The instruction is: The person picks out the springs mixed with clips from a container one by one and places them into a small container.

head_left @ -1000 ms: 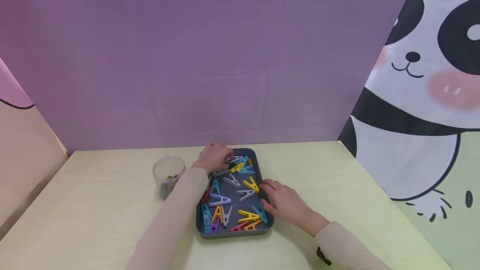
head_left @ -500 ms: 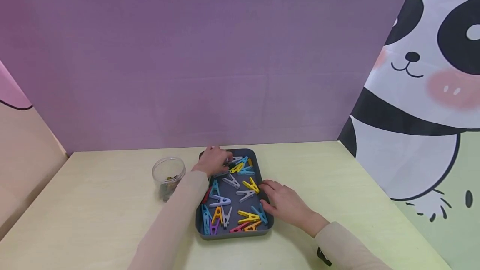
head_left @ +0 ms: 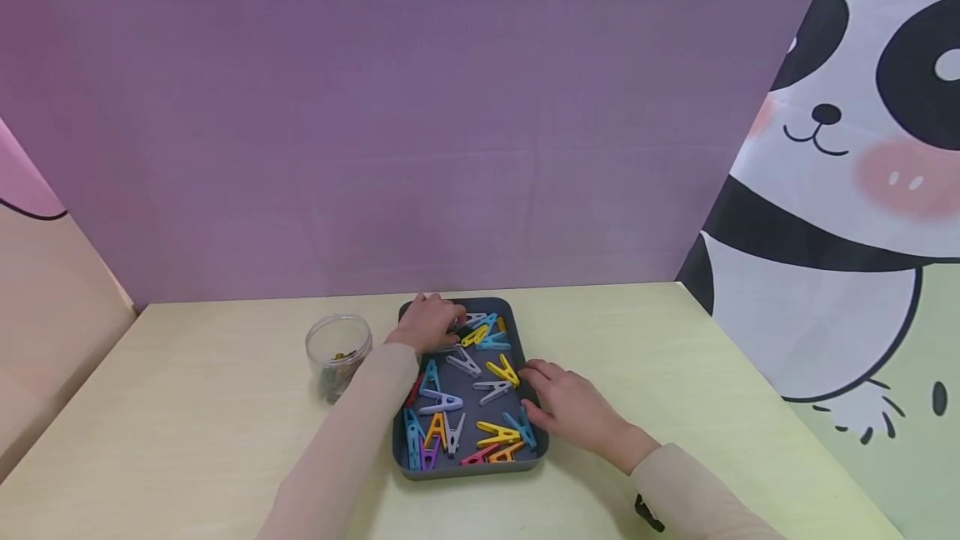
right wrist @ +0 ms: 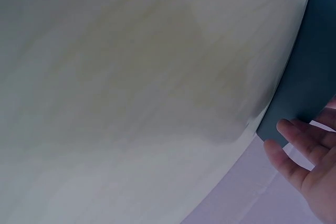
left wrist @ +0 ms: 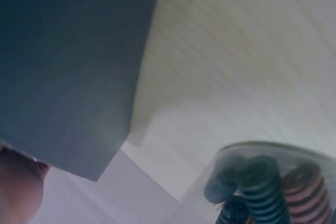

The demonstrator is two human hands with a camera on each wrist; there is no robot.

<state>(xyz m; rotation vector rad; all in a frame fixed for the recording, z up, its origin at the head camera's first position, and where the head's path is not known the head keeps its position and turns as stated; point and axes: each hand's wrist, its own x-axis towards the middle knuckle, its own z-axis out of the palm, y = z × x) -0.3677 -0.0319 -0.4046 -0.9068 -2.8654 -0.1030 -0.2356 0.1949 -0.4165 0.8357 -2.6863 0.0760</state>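
Many-coloured plastic clothespins lie in a dark grey tray [head_left: 471, 468], among them a yellow clothespin [head_left: 498, 433], a white clothespin [head_left: 462, 362] and a purple clothespin [head_left: 430, 453]. My left hand [head_left: 427, 325] reaches over the tray's far left corner, fingers bent down among the clothespins there. Its fingertips are mostly hidden, so whether it pinches one does not show. My right hand [head_left: 570, 407] rests against the tray's right rim, fingers loosely extended. In the right wrist view, fingers [right wrist: 299, 140] of the right hand lie at the tray wall [right wrist: 302, 77].
Left of the tray, beside the left forearm, stands a clear round container [head_left: 337, 340] with small things inside. Ribbed teal and pink cylinders [left wrist: 262, 187] show through its wall in the left wrist view. A purple backdrop [head_left: 420, 140] hangs behind the pale wooden table [head_left: 217, 407].
My left hand has shifted slightly at the far left corner and now covers more of a grey clothespin beneath it. My right hand and the tray have stayed almost still.
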